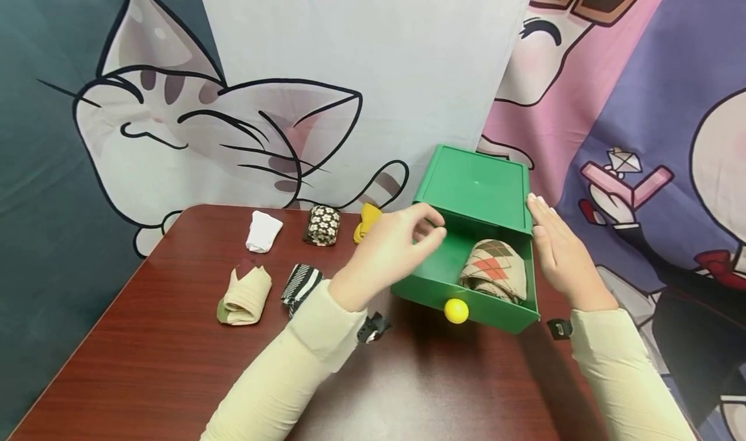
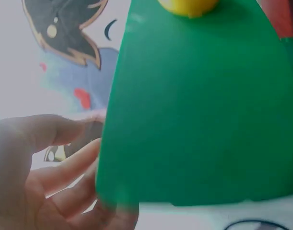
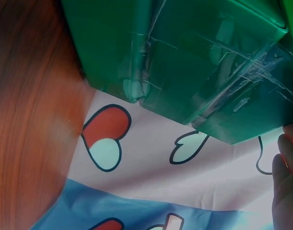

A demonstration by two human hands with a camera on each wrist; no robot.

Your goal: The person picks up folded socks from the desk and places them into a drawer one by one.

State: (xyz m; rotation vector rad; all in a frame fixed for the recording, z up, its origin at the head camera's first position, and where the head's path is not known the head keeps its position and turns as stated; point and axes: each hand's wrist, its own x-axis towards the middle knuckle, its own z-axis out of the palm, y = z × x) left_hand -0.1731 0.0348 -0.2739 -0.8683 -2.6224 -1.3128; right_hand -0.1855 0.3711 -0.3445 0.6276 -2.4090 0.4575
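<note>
A green box (image 1: 478, 185) stands at the table's back right with its drawer (image 1: 501, 320) pulled out. A yellow knob (image 1: 456, 311) is on the drawer front. Inside the drawer, at its right side, lies a rolled argyle sock (image 1: 495, 267). My left hand (image 1: 396, 240) is at the drawer's left side, its fingers loosely curved and nothing seen between them. In the left wrist view that hand (image 2: 64, 177) is beside the green drawer; whether it touches is unclear. My right hand (image 1: 559, 253) rests with straight fingers along the box's right side.
On the table (image 1: 169, 357), left of the box, lie a white folded sock (image 1: 263, 232), a flowered black one (image 1: 322, 226), a yellow one (image 1: 368, 221), a beige one (image 1: 249, 295) and a striped one (image 1: 301, 284). A cartoon-printed cloth (image 1: 373, 52) hangs behind.
</note>
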